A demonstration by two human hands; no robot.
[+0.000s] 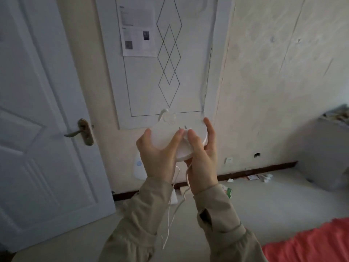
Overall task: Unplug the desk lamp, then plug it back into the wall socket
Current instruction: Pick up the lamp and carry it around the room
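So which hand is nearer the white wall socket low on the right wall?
Right. The right hand is closer to the white wall socket, which sits just to its right; the left hand is farther left, across the round white lamp base.

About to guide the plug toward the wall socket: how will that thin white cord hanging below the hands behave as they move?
Probably floppy: the white cord hangs in slack loops below the left hand and right hand. It looks thin and light, so it should swing and trail. The loops may snag the sleeves.

White round lamp base (162,140), plug (184,129) prongs upward.
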